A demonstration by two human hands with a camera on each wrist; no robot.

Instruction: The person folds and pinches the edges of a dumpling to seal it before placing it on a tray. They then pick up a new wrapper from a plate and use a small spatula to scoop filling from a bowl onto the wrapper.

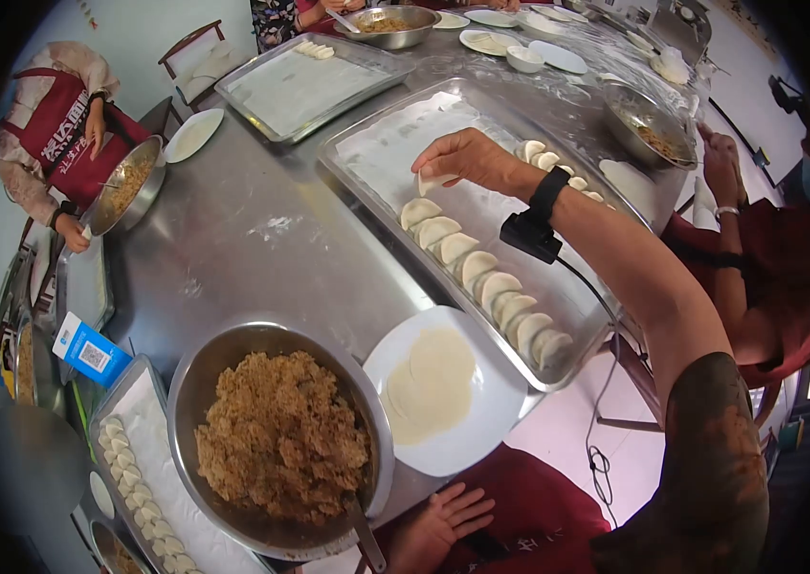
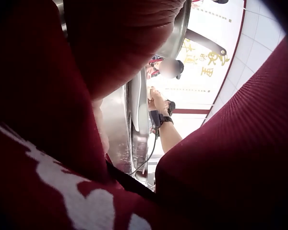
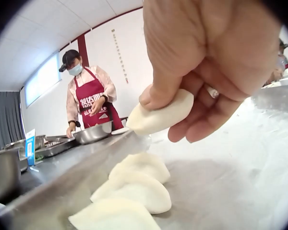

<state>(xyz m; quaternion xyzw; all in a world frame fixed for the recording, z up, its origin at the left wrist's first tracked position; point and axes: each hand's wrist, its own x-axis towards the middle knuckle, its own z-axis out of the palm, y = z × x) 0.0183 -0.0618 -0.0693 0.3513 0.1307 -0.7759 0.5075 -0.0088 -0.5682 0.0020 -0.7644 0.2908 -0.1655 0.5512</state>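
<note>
My right hand [image 1: 432, 170] reaches over a long metal tray [image 1: 366, 187] lined with white paper and pinches a folded white dumpling [image 1: 430, 182] just above the far end of a row of dumplings [image 1: 481, 273]. In the right wrist view the thumb and fingers [image 3: 156, 93] hold the dumpling [image 3: 161, 114] a little above the tray, over the nearest laid dumplings [image 3: 134, 184]. My left hand [image 1: 438, 524] rests with its fingers spread on red apron cloth at the table's near edge, holding nothing. The left wrist view is mostly red cloth [image 2: 221, 163].
A steel bowl of brown filling [image 1: 280, 440] with a spoon stands near me, beside a white plate [image 1: 491, 411] of round wrappers [image 1: 429, 383]. Another tray of dumplings [image 1: 142, 478] lies at the left. Other people work around the steel table [image 1: 242, 230], with more bowls and trays.
</note>
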